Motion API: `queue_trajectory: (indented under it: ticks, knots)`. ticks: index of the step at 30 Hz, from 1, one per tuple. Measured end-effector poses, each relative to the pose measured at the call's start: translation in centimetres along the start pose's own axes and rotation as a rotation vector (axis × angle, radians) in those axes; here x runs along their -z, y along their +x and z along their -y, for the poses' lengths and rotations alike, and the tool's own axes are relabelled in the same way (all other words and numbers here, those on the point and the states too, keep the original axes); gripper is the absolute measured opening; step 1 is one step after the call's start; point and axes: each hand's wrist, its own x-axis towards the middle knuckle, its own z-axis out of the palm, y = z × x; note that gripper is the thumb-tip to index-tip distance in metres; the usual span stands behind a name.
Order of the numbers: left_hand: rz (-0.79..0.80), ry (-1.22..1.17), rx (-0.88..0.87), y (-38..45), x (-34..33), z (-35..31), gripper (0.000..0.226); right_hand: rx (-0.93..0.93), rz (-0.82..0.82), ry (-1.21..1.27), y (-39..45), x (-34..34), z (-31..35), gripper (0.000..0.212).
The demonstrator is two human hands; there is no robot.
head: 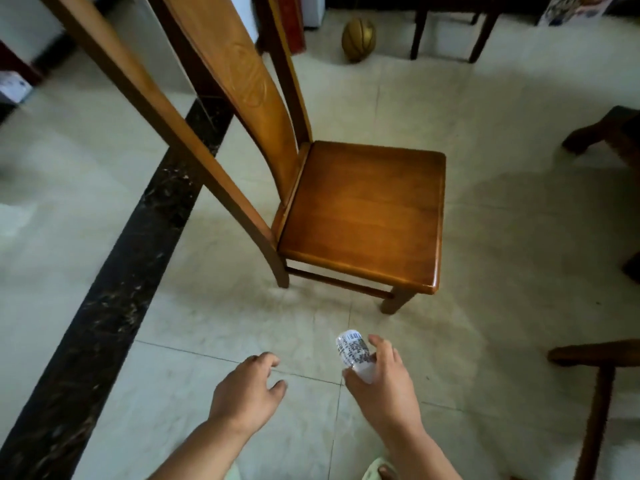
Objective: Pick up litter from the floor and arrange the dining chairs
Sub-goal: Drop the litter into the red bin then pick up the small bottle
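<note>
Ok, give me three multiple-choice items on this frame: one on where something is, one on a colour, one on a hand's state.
1. Where is the ball?
A. on the chair seat
B. on the floor beyond the chair
C. in the left hand

2. What colour is the floor strip?
A. black
B. red
C. white

3. What is the right hand doing?
A. resting flat on the seat
B. hanging idle
C. holding a small labelled bottle

Answers: 1 B, it lies on the tiles past the chair. 2 A, a dark marbled band crosses the pale tiles. 3 C, its fingers curl round the bottle; the left hand holds nothing.
</note>
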Motion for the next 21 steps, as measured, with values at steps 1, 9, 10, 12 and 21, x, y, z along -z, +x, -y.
queue_trajectory:
  ticks: [1, 9, 10, 12, 21]
  knots:
    - [-0.015, -0.012, 0.007, 0.1, 1.0, 1.2, 0.037, 0.013, 0.010, -0.014, 0.0, -0.7, 1.6, 0.062]
    - [-0.049, -0.094, 0.021, 0.8, 9.6, 15.8, 0.040, 0.080, 0.004, -0.108, -1.3, -10.9, 15.5, 0.062]
    - [-0.048, -0.096, 0.023, 0.9, 10.5, 17.6, 0.041, 0.080, 0.012, -0.107, -1.6, -12.3, 16.9, 0.062]
    - [-0.054, -0.110, 0.040, 1.1, 13.2, 22.4, 0.041, 0.086, 0.027, -0.101, -2.3, -15.8, 20.6, 0.061]
    - [-0.154, -0.228, 0.195, 0.9, 21.1, 39.2, 0.043, 0.216, 0.154, -0.255, -4.3, -28.9, 34.7, 0.059]
